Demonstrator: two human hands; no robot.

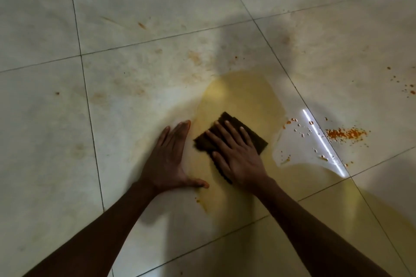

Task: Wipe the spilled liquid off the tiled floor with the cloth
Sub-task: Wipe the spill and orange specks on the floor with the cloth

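Mid-wipe, judging by the layout: dark brown folded square cloth flat on the pale glossy tiled floor, inside the yellowish spilled liquid, near the middle of the tile bounded by the dark grout lines. Right hand spread flat on top of the cloth, fingers straight and splayed, pressing rather than pinching. Left hand just beside it, palm down on the floor at the puddle's left margin, fingers straight, thumb out, holding nothing. Most of the liquid not yet taken up: a pool beyond the cloth, a glossy patch to its right, a film running toward the lower right corner across the grout. Orange flecks scattered right of the puddle, a few more near the right edge. Next move likely calls for firm flat pressure and strokes drawn inward from the puddle's rim, to avoid spreading it onto dry tile. Plenty of open floor on every side; the bracing palm sits close enough to block a leftward stroke, and looks liable to slip on the wet film
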